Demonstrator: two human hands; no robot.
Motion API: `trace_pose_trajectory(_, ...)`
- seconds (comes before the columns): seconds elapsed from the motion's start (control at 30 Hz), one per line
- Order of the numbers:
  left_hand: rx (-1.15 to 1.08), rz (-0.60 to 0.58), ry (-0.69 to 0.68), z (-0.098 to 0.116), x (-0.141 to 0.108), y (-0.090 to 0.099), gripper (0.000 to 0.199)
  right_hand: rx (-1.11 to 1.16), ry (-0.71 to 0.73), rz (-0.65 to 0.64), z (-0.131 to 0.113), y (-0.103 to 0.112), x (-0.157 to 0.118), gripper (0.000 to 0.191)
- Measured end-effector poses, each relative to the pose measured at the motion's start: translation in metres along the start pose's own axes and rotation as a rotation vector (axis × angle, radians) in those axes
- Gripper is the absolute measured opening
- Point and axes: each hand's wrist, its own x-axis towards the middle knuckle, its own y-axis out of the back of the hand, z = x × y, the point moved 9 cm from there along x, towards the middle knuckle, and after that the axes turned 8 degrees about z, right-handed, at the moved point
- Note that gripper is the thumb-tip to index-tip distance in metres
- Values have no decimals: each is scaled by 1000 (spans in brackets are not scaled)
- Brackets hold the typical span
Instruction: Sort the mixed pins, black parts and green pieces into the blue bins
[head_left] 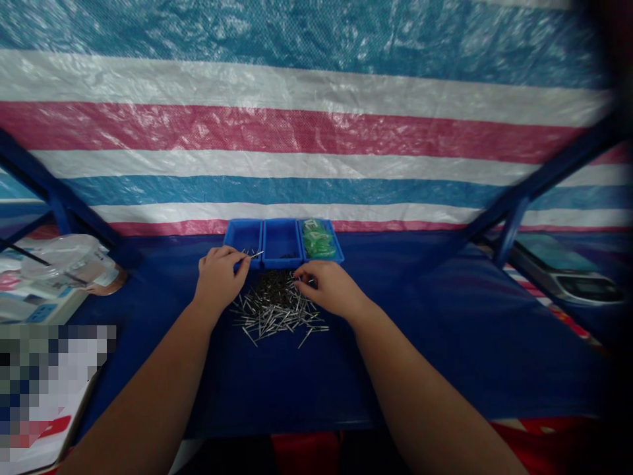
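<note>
My left hand (221, 277) is closed in a pinch on a thin silver metal pin (256, 255), just over the front of the left blue bin (244, 227). Several similar pins lie in that bin. Below it on the blue table is a loose pile of silver metal pins (281, 316), mixed with small dark pieces (270, 285) towards the back. At the right edge of the pile my right hand (329, 285) has its fingers curled together; what sits between the fingertips is too small to make out.
The middle blue bin (281, 236) holds a few dark pieces, and the right one holds green plastic packets (318, 241). A lidded plastic cup (82, 264) stands at left, a digital scale (568, 267) at right. Blue metal struts (514, 191) flank the table before a striped tarp (316, 132).
</note>
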Motion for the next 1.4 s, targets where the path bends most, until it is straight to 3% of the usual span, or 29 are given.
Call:
trace_pose_trajectory(0.23, -20, -1, 14, 6, -1, 0, 23, -191, 118, -19, -36, -24, -1, 27)
trace_pose_trajectory(0.57, -126, 36, -35, 11, -3, -1, 21, -244, 93, -55, -39, -33, 5, 17)
trace_pose_trajectory(0.83, -171, 164, -30, 10, -3, 12, 12, -213, 120, -57, -36, -34, 6, 14)
trace_pose_trajectory(1.0, -209, 253, -71, 21, -5, 33, 11, -199, 184, -16, -39, -32, 5, 13)
trace_pose_trajectory(1.1, -242, 244, -126, 31, -2, 40, 11, -161, 202, 27, -38, -29, 5, 13)
trace_pose_trajectory(1.23, -334, 198, -199, 45, 7, 39, 13, -73, 196, 77, -35, -25, 6, 14)
trace_pose_trajectory(1.4, -392, 242, -193, 46, 7, 33, 13, 1, 163, 172, -33, -12, 5, 12)
